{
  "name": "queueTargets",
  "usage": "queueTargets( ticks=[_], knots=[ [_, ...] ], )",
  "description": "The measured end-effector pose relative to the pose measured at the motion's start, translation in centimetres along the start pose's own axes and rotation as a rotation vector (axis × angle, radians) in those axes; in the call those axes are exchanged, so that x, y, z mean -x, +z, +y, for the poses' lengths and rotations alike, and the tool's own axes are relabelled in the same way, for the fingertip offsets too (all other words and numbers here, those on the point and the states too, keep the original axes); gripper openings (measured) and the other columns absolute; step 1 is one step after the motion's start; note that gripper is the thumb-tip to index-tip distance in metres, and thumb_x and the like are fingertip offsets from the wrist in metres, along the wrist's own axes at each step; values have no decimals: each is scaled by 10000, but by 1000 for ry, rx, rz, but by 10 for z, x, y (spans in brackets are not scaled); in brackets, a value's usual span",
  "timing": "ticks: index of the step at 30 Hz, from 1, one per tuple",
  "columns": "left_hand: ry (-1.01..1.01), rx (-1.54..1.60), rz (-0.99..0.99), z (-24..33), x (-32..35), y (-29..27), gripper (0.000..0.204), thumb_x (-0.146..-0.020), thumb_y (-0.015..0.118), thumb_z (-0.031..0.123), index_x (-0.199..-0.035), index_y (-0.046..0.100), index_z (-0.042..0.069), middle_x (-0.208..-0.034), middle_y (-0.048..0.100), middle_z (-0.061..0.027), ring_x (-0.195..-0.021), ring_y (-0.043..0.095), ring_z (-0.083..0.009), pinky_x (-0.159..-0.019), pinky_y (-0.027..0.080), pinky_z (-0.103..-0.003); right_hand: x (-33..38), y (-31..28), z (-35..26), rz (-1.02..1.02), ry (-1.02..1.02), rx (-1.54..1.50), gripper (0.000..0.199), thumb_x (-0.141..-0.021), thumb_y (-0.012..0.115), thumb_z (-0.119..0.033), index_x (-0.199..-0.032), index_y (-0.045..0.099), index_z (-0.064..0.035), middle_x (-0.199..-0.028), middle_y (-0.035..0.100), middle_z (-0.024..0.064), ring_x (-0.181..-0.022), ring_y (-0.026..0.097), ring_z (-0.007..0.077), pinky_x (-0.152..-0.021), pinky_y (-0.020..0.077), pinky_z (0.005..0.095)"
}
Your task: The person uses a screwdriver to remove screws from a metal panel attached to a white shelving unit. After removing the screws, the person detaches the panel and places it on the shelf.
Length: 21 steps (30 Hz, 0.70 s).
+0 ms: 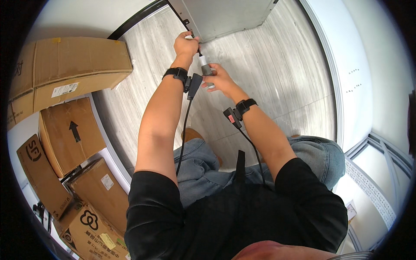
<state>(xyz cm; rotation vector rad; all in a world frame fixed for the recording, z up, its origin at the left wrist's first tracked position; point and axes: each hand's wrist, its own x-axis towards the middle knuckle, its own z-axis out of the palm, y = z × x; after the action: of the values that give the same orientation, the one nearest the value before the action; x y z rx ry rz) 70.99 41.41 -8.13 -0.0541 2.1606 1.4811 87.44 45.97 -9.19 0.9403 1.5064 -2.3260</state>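
The slim screwdriver with a grey-and-white handle and thin dark shaft (pixel 204 67) sits far out in front of the person, its tip up against the lower left corner of the grey metal cabinet panel (pixel 225 15). It looks light, rigid and hard, easy to steer; the thick handle is the place to grip, and the narrow shaft could slip off a small fastener if it tilts. The right hand (pixel 219 80) wraps its fingers round the handle from below, grasping it. The left hand (pixel 186 44) is clenched up at the shaft's top, pinching something small right at the panel's edge; what it is I cannot tell.

Both wrists wear black bands with small black units, the left one (pixel 190 83) trailing a black cable (pixel 182 138) down toward the lap. Below lies pale grey wood-grain floor (pixel 268 78). Off to the left, a stack of brown cardboard boxes (pixel 69 73) crowds the wall, well apart from the work. Nothing blocks the hands.
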Motion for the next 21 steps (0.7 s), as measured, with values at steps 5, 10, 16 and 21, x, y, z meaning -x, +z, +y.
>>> queueTargets(
  ticks=[5,10,16,21],
  knots=[
    [-11,66,-23,-4,-6,1,296,-863,566,10,-1149,498,-26,-833,629,-126,-615,623,-182,-522,537,-298,-12,-8,11,-115,25,-57,483,-756,666,-83,-1196,476,-23,-1013,553,81,-853,600,189,-667,569,358],
    [-5,34,11,1,2,2,274,-899,562,106,-1139,505,-14,-831,634,-120,-624,642,-189,-528,532,-287,-13,-8,16,-67,-89,130,428,-763,662,-90,-1162,519,-25,-940,564,64,-820,582,177,-663,572,343],
    [-19,37,49,5,5,-5,272,-907,581,190,-1106,551,7,-781,655,-97,-613,645,-168,-528,525,-280,-1,-1,7,-18,-214,452,404,-755,682,-107,-1126,547,-20,-910,567,59,-800,576,163,-628,568,320],
    [-5,102,40,2,8,1,281,-910,580,211,-1105,563,9,-771,656,-92,-608,641,-162,-524,516,-274,-3,-5,13,-37,-91,175,376,-757,679,-104,-1100,552,-19,-898,567,55,-784,575,158,-617,565,317]
  ],
)
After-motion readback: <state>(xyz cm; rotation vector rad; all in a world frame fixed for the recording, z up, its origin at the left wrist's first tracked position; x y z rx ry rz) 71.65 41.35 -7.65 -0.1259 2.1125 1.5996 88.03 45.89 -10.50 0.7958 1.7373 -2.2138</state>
